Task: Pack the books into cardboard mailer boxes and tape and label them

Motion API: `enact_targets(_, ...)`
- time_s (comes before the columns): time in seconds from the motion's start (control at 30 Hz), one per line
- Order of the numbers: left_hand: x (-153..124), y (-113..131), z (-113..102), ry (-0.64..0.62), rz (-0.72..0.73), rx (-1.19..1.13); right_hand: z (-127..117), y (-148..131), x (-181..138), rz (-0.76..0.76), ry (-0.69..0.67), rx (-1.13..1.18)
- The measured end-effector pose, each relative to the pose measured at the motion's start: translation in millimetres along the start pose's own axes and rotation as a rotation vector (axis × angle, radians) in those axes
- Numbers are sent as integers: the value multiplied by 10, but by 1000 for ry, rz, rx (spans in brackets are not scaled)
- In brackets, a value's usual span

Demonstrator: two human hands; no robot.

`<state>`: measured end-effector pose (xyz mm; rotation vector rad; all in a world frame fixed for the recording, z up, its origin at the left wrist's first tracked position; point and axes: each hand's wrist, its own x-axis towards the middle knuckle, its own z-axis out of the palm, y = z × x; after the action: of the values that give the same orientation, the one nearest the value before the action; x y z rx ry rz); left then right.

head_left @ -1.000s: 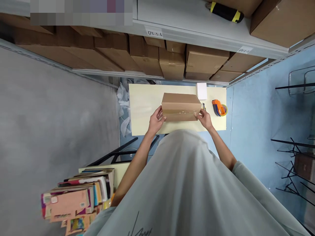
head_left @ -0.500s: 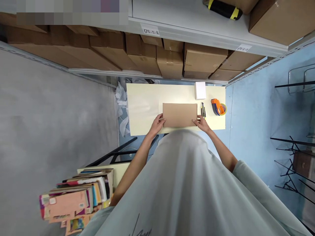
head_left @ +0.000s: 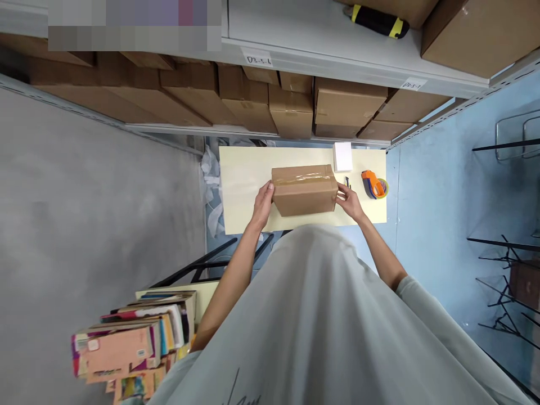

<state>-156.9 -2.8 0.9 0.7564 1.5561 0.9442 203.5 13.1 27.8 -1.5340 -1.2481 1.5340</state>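
Through the head view, I have the left hand (head_left: 263,205) and right hand (head_left: 350,203) clamped on opposite ends of the cardboard box (head_left: 306,201) near frame centre, with the tape dispenser (head_left: 372,183) on the worktop (head_left: 244,188) farther right.

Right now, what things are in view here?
Taped box: one, brown, centre
Table: one, pale yellow, below taped box
Small block: one, white, table's far edge
Slim tool: count unclear, dark, beside taped box
Tape dispenser: one, orange-blue, table's right
Shelving: one, grey, beyond table
Cartons: many, brown, on shelving
Handled tool: one, black-yellow, upper right
Cardboard stack: one, multicoloured, lower left
Bars: several, black, both sides
Shirt: one, pale grey, foreground
Left hand: one, bare, box's left end
Right hand: one, bare, box's right end
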Motion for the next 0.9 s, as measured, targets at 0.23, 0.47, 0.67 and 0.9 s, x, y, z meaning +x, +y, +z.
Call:
enact_targets(0.23,-169,-320,-47,-73,49,-47,29,194,-198,95,71,-6)
enact_targets(0.47,-194,-219,99,-20,-43,17,144,58,-23,88,11,-72)
enact_targets(0.67,-298,131,186,-42,167,78,-43,-19,-23,224,63,39)
enact_targets(0.9,-3,189,319,-59,-155,-19,-185,113,11,291,25,147)
